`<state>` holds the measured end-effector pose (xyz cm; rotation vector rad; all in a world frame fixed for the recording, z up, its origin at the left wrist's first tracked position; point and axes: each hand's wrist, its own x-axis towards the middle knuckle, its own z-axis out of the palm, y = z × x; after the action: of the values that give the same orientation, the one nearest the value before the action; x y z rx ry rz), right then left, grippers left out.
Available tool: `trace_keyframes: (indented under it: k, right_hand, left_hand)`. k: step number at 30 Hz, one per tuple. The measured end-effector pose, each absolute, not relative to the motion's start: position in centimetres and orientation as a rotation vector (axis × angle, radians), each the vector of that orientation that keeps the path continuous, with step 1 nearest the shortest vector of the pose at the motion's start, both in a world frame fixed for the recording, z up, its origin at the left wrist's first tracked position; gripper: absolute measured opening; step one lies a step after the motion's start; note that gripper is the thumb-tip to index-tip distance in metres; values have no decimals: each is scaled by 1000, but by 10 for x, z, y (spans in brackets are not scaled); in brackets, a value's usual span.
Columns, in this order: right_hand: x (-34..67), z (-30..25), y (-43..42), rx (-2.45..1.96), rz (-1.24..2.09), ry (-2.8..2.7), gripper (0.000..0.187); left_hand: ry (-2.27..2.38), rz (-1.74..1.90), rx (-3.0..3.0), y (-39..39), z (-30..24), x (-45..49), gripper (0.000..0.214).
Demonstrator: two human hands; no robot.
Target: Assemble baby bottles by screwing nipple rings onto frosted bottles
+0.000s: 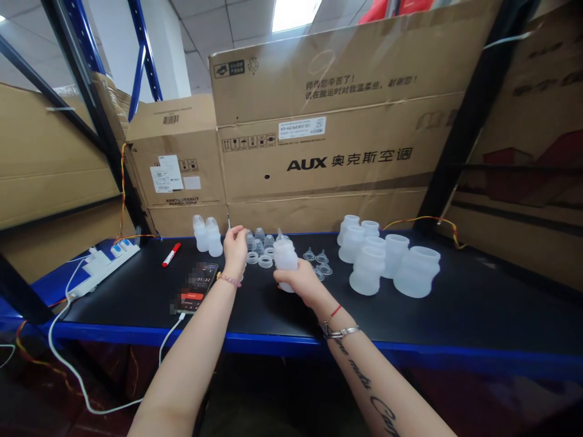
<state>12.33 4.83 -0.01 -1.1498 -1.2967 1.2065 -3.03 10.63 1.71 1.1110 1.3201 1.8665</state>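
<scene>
My right hand [298,280] is wrapped round a frosted baby bottle [285,255], held upright above the black mat. A clear teat pokes up at the top of the bottle. My left hand [235,250] is raised to its left with the fingers curled together; what they hold, if anything, is hidden. Just right of that hand are several clear domed caps [259,235] and white collar rings [265,261]. Beyond the bottle, to the right, lie several clear silicone teats [322,256]. Two capped bottles [214,237] stand left of my left hand.
Several frosted open bottle bodies [367,270] stand at the right. At the left are a phone [200,285] on a white cable, a red marker [171,255] and a power strip [107,270]. Cardboard [364,130] walls the back; a blue edge [282,345] bounds the front.
</scene>
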Motion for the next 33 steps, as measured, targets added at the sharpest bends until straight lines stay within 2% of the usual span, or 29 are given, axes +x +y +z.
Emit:
trace_keyframes:
  k: [3,6,10,14,19,28,31,33]
  right_hand:
    - [123,0,50,-1223,1202,-1162,15]
    - [124,1,49,-1276,1228,-1104,15]
    - [125,2,46,-1292,1245,-1083,14]
    - [124,2,44,-1300,1273,-1075,14]
    - [123,0,46,-1345,1284,-1097,15]
    - [122,0,48,-1393,1286,-1076,15]
    - [122,0,48,-1391,1290,-1084,15]
    - [121,-2,49,-1398,1265,-1095,16]
  left_hand:
    - [1825,1667,1394,117,10,-32,33]
    - [2084,1318,1654,122,8,-24,40]
    - [2189,964,1811,132,7,-10,46]
    - [2175,826,1854,139,4,-8,43]
    - [2140,852,1910,137,4,-16,35]
    - [2021,834,1946,140,-2,-18,34]
    - [1885,1160,1828,138,5,-17,29]
    - [1592,1472,1626,134,13,-14,28]
